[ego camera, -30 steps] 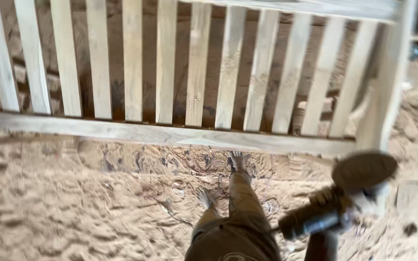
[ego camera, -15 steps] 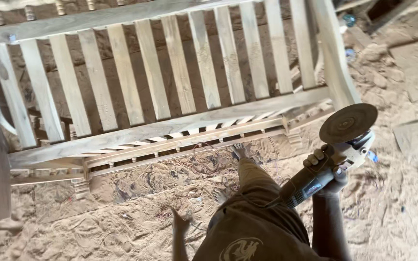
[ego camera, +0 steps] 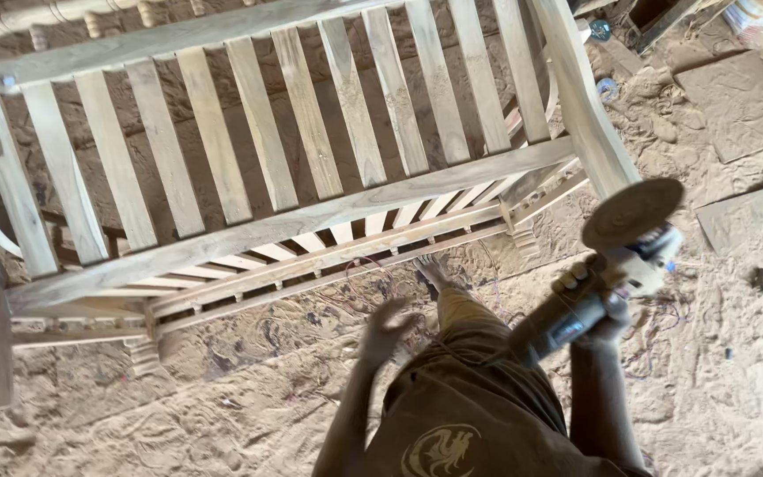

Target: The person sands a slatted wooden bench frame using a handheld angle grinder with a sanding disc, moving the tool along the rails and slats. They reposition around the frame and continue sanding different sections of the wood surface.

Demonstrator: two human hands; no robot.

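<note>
Nearest: brown shirt (ego camera: pixel 461 415) with a pale round emblem, bottom centre, plus both forearms.

Right hand (ego camera: pixel 595 305) is wrapped tight around the body of an angle grinder (ego camera: pixel 607 274). Fingers are curled over the dark grip section; the tool's tail runs down-left from the fist. The head sticks out up and right of the fist, clear of the fingers. The sanding disc (ego camera: pixel 633 212) sits at the top, tilted, with its dusty brown face in view. The disc touches nothing; it is near the frame's right post but apart from it.

Left hand (ego camera: pixel 386 331) is motion-blurred, fingers spread loose, holding nothing. It hangs over the sawdust floor (ego camera: pixel 178 415), near the frame's lower rails, well left of the grinder.

A foot (ego camera: pixel 434 272) is on the sawdust just short of the frame.

Farther: unfinished slatted wooden frame (ego camera: pixel 311 212). Pale bare slats run between long rails; it spans from left to right of centre. The thick right post (ego camera: pixel 589 106) angles up past the disc.

Far right: flat board offcuts (ego camera: pixel 739 97) half-buried in dust; small clutter beyond is too unclear to identify.
</note>
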